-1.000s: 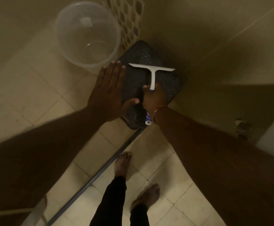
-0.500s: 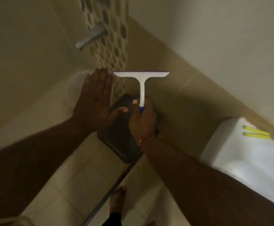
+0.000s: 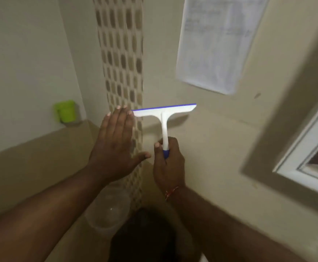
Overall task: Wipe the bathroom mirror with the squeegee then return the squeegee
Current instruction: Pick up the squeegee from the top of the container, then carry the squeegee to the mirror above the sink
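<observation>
Right hand (image 3: 168, 163) gripped squeegee (image 3: 164, 112) handle, fingers wrapped tight; left hand (image 3: 114, 146) open, fingers together, empty. Mirror (image 3: 313, 148) at right edge seemingly unwiped; wiping and return remained.

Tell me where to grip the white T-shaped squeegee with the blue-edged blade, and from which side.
Grip the white T-shaped squeegee low on its handle, coming from below: the blade sits crosswise on top, the handle hangs down. The right hand already wraps the blue end there; the left hand is open beside it.

Green cup (image 3: 66, 111) on ledge left; paper sheet (image 3: 216, 42) on wall; clear bucket (image 3: 108, 210) below.
</observation>
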`<state>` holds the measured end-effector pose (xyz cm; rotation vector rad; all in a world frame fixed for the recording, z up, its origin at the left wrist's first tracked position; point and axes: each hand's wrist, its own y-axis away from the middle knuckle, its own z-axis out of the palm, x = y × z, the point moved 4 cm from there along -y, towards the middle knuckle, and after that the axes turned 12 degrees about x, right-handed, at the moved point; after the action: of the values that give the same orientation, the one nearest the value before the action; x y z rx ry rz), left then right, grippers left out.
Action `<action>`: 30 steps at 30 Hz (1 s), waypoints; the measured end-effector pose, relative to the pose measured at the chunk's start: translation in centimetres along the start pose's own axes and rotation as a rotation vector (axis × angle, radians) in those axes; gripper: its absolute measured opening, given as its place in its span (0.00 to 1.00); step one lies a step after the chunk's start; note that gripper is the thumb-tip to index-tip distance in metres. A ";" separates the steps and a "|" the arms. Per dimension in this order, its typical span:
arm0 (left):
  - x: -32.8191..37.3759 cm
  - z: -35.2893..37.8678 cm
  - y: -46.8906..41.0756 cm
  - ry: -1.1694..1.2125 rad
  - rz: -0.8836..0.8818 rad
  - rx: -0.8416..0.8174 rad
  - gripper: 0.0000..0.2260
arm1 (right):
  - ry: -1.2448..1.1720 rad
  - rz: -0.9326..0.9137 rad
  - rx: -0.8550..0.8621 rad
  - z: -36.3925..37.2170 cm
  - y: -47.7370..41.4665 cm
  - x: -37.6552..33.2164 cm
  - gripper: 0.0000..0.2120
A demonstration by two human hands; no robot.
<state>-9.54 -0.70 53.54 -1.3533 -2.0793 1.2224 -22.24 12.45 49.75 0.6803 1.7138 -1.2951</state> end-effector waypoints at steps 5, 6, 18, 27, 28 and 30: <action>2.0 -10.3 -10.1 -0.034 0.048 0.187 0.54 | -0.063 -0.157 0.119 -5.8 -4.3 -13.1 0.07; 2.5 -12.1 -11.8 -0.042 0.059 0.223 0.54 | -0.085 -0.181 0.133 -7.1 -5.0 -15.7 0.07; 12.8 -28.0 -24.2 0.059 0.132 0.499 0.54 | -0.171 -0.391 0.323 -24.0 -6.3 -34.3 0.03; 24.1 -29.1 -26.6 0.200 0.248 0.545 0.54 | 0.065 -0.318 0.484 -36.1 -5.7 -35.3 0.08; 25.1 -28.8 -26.7 0.221 0.256 0.525 0.54 | 0.079 -0.290 0.492 -37.4 -5.6 -35.2 0.09; 26.7 -28.2 -26.9 0.250 0.265 0.480 0.53 | 0.087 -0.253 0.526 -39.4 -5.6 -34.7 0.10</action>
<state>-17.25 31.31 87.42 -1.4798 -1.3544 1.4525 -22.28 50.49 86.34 0.8429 1.5687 -1.9545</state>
